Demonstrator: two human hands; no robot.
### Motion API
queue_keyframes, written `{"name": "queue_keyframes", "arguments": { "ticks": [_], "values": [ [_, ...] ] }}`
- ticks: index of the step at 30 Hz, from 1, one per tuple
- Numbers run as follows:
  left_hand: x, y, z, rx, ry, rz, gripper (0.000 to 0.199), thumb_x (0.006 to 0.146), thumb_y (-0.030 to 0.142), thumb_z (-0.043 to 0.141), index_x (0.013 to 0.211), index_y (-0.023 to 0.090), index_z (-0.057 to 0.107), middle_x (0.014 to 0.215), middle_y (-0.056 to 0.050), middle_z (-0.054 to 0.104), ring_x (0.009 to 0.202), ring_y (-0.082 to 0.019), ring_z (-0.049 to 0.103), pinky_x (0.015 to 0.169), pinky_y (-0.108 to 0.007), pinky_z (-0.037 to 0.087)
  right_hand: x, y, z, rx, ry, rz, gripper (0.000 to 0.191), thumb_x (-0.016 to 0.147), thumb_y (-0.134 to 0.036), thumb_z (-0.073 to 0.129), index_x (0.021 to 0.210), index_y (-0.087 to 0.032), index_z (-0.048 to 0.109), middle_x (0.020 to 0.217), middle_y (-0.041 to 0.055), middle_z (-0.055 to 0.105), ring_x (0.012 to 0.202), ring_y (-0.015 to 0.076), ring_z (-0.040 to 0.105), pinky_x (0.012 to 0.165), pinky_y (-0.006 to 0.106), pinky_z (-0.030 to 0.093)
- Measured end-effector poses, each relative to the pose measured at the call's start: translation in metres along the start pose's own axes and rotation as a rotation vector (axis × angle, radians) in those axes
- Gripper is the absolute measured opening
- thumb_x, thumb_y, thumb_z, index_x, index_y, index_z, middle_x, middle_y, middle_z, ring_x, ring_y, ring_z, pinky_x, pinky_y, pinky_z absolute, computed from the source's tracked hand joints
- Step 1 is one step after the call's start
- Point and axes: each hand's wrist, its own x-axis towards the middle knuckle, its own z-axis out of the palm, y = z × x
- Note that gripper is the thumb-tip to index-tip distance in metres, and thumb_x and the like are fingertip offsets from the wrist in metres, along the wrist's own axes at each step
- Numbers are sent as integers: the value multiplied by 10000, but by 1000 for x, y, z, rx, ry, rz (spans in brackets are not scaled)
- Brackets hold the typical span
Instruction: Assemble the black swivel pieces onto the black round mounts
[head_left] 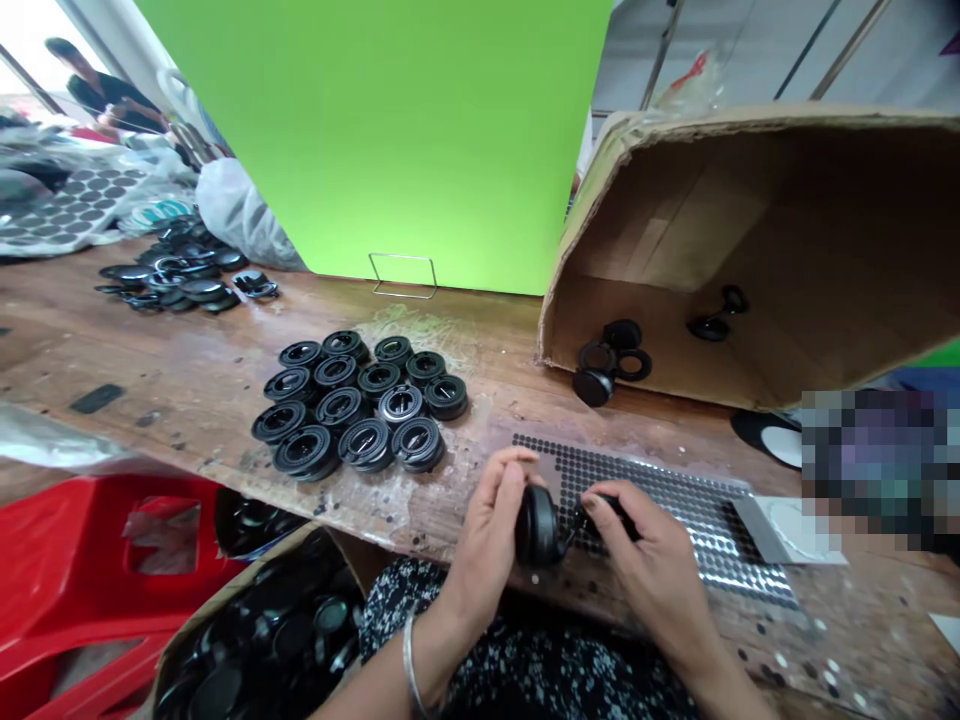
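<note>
My left hand [491, 520] is closed around the thick round end of a black plastic part [538, 528]. A narrow neck joins this end to a second black piece, which my right hand [652, 560] pinches between thumb and fingers. The part is held on edge over the table's front edge, above my lap. Under and behind my hands lies a sheet of small black dots [652, 485]. To the left, several black ring-shaped parts [367, 440] stand close together on the wooden table, some with thin metallic pieces inside.
An open cardboard box [675, 240] lies on its side at the right, with black parts [611, 362] at its mouth. A green panel [420, 130] stands behind. At lower left are a red stool [97, 560] and a carton of black parts [277, 630]. A person [105, 95] is far left.
</note>
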Motion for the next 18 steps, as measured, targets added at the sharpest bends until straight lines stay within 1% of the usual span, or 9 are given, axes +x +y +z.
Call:
{"name": "queue_keyframes", "arguments": {
  "ticks": [2, 4, 5, 6, 8, 10, 12, 14, 18],
  "values": [
    [3, 10, -15, 240, -211, 239, 332, 902, 417, 576, 1205, 282, 574, 1191, -63, 573, 1109, -209, 531, 975, -327, 391, 7, -3, -6, -2, -44, 61, 262, 935, -443, 523, 877, -221, 649, 828, 11, 648, 781, 162, 587, 702, 246, 434],
    [6, 17, -29, 440, -409, 378, 340, 798, 327, 720, 1119, 271, 624, 1199, -62, 553, 1150, -228, 504, 1012, -333, 361, 12, -4, -8, 72, -133, 165, 352, 933, -515, 486, 851, -211, 643, 731, 7, 610, 698, 160, 570, 613, 246, 433],
    [7, 19, -34, 497, -454, 392, 309, 767, 291, 743, 1054, 255, 633, 1129, -56, 564, 1093, -219, 523, 975, -324, 383, 14, -3, -7, 131, -176, 240, 407, 939, -553, 441, 866, -207, 641, 696, 6, 593, 653, 162, 564, 556, 248, 427],
    [7, 19, -39, 514, -447, 374, 252, 774, 279, 727, 1001, 242, 623, 1043, -45, 569, 1010, -199, 541, 916, -310, 409, 16, -1, -6, 186, -203, 313, 459, 948, -581, 384, 898, -203, 639, 676, 6, 583, 606, 163, 557, 508, 252, 418],
    [7, 17, -45, 439, -314, 274, 132, 860, 324, 616, 938, 229, 567, 887, -20, 558, 830, -157, 543, 776, -284, 443, 18, 5, -1, 211, -199, 373, 498, 962, -584, 315, 954, -198, 629, 685, 10, 587, 552, 161, 546, 473, 264, 412],
    [7, 13, -47, 264, -131, 128, 179, 934, 408, 491, 906, 232, 508, 775, 2, 541, 694, -134, 520, 644, -257, 451, 18, 14, 4, 86, -184, 250, 399, 959, -518, 388, 913, -201, 627, 750, 22, 602, 616, 165, 567, 558, 281, 442],
    [8, 12, -46, 47, -7, -24, 254, 950, 490, 429, 911, 242, 468, 706, 16, 532, 593, -128, 495, 502, -225, 431, 17, 22, 9, -97, -211, 70, 260, 937, -396, 486, 822, -203, 616, 805, 31, 599, 742, 181, 581, 676, 298, 447],
    [10, 13, -45, -139, 42, -136, 297, 935, 540, 427, 912, 244, 451, 659, 24, 523, 532, -127, 472, 395, -193, 385, 15, 28, 14, -233, -256, -31, 180, 922, -284, 507, 803, -201, 612, 851, 41, 601, 848, 198, 575, 765, 316, 441],
    [13, 14, -42, -323, 97, -266, 359, 902, 587, 457, 872, 229, 453, 611, 30, 495, 492, -116, 461, 311, -140, 310, 14, 30, 22, -401, -301, -93, 157, 909, -178, 485, 838, -192, 624, 879, 52, 599, 887, 206, 557, 814, 333, 436]
  ]
}}
